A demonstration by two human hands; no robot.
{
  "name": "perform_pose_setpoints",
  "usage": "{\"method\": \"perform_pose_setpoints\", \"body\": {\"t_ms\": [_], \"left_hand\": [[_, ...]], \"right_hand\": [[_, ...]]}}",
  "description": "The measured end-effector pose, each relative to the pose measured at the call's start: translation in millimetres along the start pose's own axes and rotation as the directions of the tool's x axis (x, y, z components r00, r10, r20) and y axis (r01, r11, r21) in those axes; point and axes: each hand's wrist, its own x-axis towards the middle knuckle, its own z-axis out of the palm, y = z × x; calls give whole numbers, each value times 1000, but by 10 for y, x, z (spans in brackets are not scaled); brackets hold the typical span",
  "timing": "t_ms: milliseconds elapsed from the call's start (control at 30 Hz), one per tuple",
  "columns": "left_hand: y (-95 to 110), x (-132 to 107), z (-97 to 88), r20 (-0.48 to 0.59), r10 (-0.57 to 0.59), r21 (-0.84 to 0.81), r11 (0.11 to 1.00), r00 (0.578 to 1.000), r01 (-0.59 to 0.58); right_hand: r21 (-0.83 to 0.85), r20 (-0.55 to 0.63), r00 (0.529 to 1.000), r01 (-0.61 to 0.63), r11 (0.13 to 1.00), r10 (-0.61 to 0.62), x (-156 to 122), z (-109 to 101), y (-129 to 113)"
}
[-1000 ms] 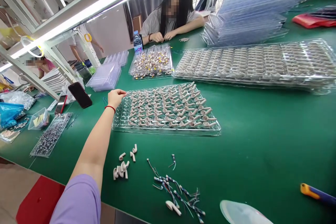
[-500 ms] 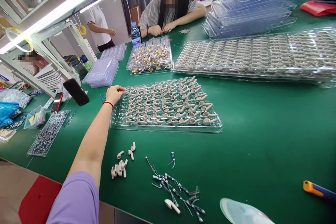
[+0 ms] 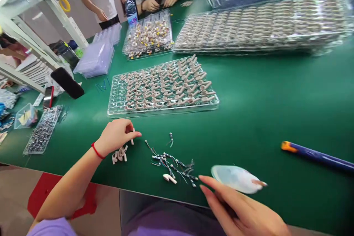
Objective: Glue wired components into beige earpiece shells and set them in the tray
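My left hand [image 3: 118, 134], with a red cord at the wrist, is over the loose earbud shells. Its thumb and fingers close round one pale earbud shell [image 3: 132, 141], partly hidden by them. Just below lies a small cluster of earbud shells [image 3: 120, 154]. My right hand [image 3: 240, 206] is at the lower right, thumb and forefinger apart with nothing seen between them. Near its fingertips are several thin wired parts [image 3: 179, 167] and a single white earbud shell [image 3: 169, 179]. Beyond my left hand, a clear tray [image 3: 117, 108] holds rows of earbud shells.
A blue-and-orange pen-like tool [image 3: 318, 155] and a whitish translucent piece [image 3: 235, 177] lie at the right. Large filled trays [image 3: 249, 29], a tray of small parts [image 3: 151, 35] and a bottle [image 3: 131, 9] stand behind. A phone [image 3: 67, 83] leans at left; a co-worker's hands [image 3: 160, 3] are opposite.
My left hand has come back from the tray's left edge to the loose shells. My right hand has entered at the lower right. The view has tilted down.
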Motion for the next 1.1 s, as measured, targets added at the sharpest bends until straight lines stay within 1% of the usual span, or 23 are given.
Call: {"method": "perform_pose_setpoints", "body": {"t_ms": [67,100,167,267,333,433,500,533,600,633,667,700,733,767,800,833,900,1000,1100], "left_hand": [[21,-35,73,-20,-14,108,994,1000,16],[23,-29,97,-24,-9,135,991,1000,12],[23,-4,124,-33,12,134,991,999,-7],[25,13,138,-81,26,131,991,996,-15],[25,9,147,-109,46,99,994,993,-35],[15,14,161,-86,98,28,995,992,-96],[18,21,161,-65,106,15,994,992,-105],[33,14,159,-72,98,20,995,993,-97],[105,-44,163,-139,95,8,995,986,-95],[166,-103,174,-179,109,-21,993,978,-114],[244,-182,196,-213,136,-73,985,968,-154],[334,-279,231,-222,169,-152,967,960,-205],[433,-388,280,-194,210,-254,933,958,-256],[532,-501,342,-137,252,-371,883,958,-286],[626,-610,416,-95,252,-488,832,963,-265],[710,-708,498,-81,229,-588,775,970,-232],[831,-859,671,-117,155,-737,649,981,-190],[902,-970,911,-179,-14,-877,455,984,-154],[915,-1008,1086,-159,-142,-960,253,977,-120]], "right_hand": [[-44,-2,1000,-25,999,25,55,-13,-35],[-60,5,999,-34,998,35,72,-14,-49],[-82,23,999,-42,996,44,97,-8,-71],[-109,50,998,-41,993,46,129,10,-94],[-124,57,998,-34,992,41,147,24,-100],[-125,45,999,-19,992,25,156,39,-92],[-114,33,999,-8,993,12,150,38,-85],[-110,27,1000,-1,994,4,146,33,-85],[-78,3,1000,12,997,-12,146,13,-97],[-41,-17,1000,16,999,-16,152,-2,-112],[11,-37,999,13,1000,-13,162,-19,-132],[74,-55,998,8,997,-4,175,-39,-157],[139,-67,998,1,990,8,191,-59,-185],[198,-70,997,-7,980,21,207,-78,-216],[244,-62,998,-13,970,29,223,-95,-247],[285,-48,998,-19,958,34,235,-109,-276],[351,-15,999,-26,936,33,249,-128,-326],[419,38,998,-55,906,42,244,-130,-371],[438,12,998,-62,897,63,227,-117,-385]]}}
